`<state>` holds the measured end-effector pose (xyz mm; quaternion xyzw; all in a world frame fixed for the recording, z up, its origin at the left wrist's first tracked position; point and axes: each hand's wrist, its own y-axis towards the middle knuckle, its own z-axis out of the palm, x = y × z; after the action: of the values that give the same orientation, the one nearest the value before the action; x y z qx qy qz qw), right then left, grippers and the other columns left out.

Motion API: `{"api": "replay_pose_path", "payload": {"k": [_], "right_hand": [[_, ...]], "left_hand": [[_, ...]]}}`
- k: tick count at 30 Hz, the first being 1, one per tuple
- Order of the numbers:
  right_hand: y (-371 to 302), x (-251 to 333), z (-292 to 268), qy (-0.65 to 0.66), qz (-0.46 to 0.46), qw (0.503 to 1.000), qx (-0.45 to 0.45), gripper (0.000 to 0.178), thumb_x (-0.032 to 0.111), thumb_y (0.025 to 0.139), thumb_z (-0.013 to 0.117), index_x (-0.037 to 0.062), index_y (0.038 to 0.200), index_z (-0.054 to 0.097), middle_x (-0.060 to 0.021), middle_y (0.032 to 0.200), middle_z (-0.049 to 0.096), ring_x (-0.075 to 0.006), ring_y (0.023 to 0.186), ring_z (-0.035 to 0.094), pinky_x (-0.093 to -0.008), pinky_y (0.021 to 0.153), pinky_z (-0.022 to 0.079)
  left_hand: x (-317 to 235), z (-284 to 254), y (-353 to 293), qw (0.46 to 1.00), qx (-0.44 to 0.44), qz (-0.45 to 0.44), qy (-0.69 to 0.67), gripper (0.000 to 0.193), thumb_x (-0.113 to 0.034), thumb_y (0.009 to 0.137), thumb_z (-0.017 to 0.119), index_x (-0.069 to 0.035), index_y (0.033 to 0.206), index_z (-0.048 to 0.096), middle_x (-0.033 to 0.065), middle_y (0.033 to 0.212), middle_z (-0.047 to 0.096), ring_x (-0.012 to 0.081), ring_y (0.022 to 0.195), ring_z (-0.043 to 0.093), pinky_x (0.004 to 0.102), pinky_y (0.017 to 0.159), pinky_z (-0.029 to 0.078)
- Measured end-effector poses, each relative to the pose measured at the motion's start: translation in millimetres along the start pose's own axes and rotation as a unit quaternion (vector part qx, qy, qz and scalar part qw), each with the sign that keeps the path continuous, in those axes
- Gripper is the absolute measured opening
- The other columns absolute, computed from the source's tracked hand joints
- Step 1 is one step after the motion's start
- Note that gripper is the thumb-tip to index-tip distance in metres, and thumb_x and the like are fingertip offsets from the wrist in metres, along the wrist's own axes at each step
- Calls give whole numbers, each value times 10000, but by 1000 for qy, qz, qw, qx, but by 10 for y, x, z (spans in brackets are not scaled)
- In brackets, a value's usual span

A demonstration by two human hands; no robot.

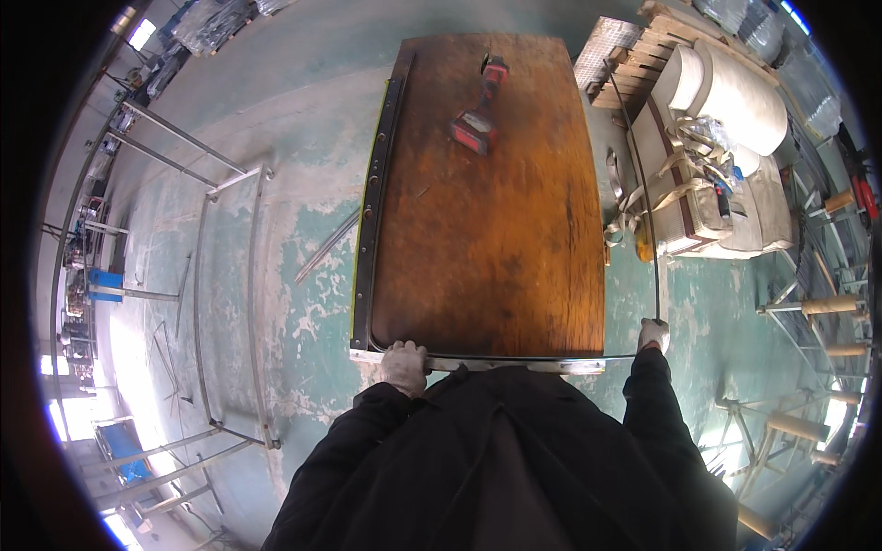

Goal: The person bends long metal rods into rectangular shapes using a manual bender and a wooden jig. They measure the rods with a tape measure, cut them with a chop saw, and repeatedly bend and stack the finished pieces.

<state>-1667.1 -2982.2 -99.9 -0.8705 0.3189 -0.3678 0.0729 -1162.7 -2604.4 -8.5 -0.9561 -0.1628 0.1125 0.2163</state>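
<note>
A thin dark bent rod (657, 230) runs along the near edge of a worn wooden table (496, 239), then turns at its right-hand corner and reaches away past the table's right side. My left hand (404, 365), gloved in pale grey, is closed over the rod at the table's near left corner, beside a light metal edge strip (514, 365). Out beyond the table's right edge, my gloved right hand (654, 334) grips the rod at its bend. A dark rail (375, 211) with holes lies along the table's left edge; the rod seems to follow it there.
On the far part of the table lies a red and black cordless power tool (480, 110). Metal tube frames (255, 303) stand on the floor to the left. To the right are a wooden pallet (634, 78), white padded rolls (735, 101) with straps, and racks with brown rollers (831, 305).
</note>
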Motion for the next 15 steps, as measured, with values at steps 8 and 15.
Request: {"api": "replay_pose_path", "payload": {"k": [8,15], "right_hand": [[-34,-5,-24,31,-9,999,-7,443,165,893,838,-48,1278,782,-206,1188,832,-337,1117,778,-447,1050,581],[15,-36,-5,29,-2,1000,-6,412,157,899,842,-48,1253,795,-205,1174,835,-333,1107,780,-453,1041,582]], "left_hand": [[-3,37,-26,1000,-17,-1,10,226,-219,940,760,-102,1131,786,169,1171,738,389,1179,694,511,1047,556],[-23,-2,-54,1000,-23,-5,3,233,-223,928,769,-105,1128,785,167,1166,736,390,1180,694,515,1036,561]]}}
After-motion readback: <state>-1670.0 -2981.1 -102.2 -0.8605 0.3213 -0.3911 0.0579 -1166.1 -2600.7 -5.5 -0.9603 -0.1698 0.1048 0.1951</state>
